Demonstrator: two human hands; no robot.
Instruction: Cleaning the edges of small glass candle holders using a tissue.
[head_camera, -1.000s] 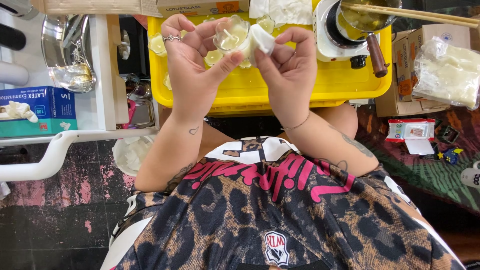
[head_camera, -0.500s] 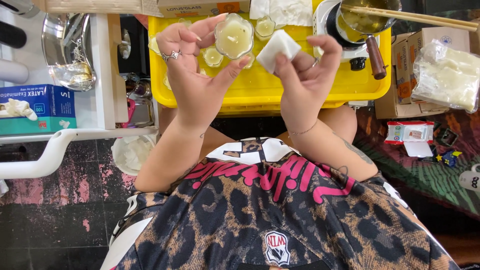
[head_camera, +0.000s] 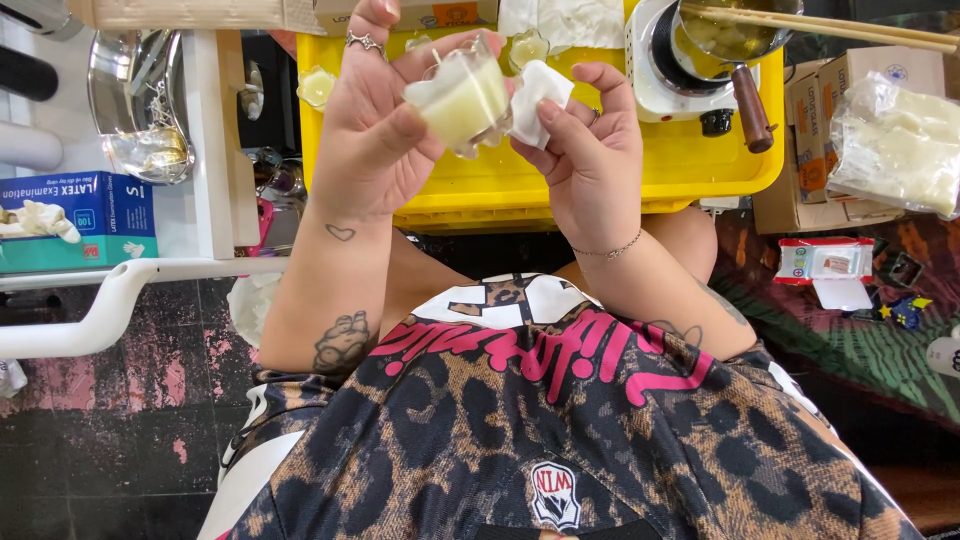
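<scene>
Left hand (head_camera: 375, 120) grips a small clear cup of pale wax (head_camera: 462, 100), tilted on its side, mouth apparently toward the camera, above the yellow tray (head_camera: 560, 185). Right hand (head_camera: 590, 150) pinches a white tissue (head_camera: 535, 88) touching the cup. Hotplate with pan (head_camera: 700, 50) sits just right.

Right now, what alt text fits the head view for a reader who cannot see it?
The left hand holds up a small clear cup of pale wax, tilted, while the right hand presses a folded white tissue beside it, above a yellow tray carrying a small stove and pot.
</scene>
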